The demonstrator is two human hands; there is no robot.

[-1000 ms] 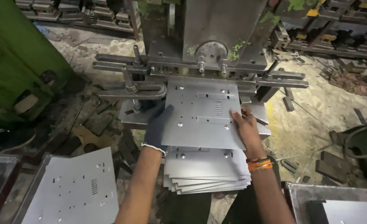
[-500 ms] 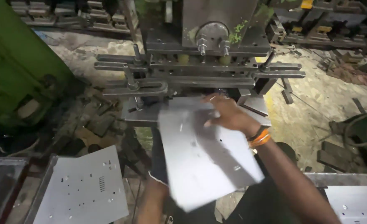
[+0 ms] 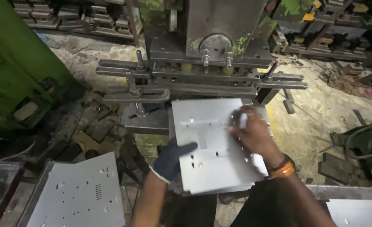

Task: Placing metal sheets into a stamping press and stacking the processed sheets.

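Two hands are working on one thin, grey, punched sheet-metal panel, which is lying on top of a stack of like panels directly in front of the grey steel press. My left hand, in a dark knitted glove, is gripping the panel's left edge, thumb lying over the top face. My bare right hand, with an orange band at the wrist, is pressing down flat near the panel's right side, fingers spread rather than closed around anything. The hands are apart, one at each side of the sheet.

Risks I am noting:
- The bare right hand is resting close to cut edges and punched holes; a slide across the sheet could cut the skin.
- The panel's far edge is sitting close under the press tooling; fingers following it in could be caught.
- The stack beneath is looking uneven at its near corner, so the top sheet could skate off.
- Scrap is littering the dirty concrete floor; footing could slip.

A second perforated grey panel is lying at lower left, well apart.
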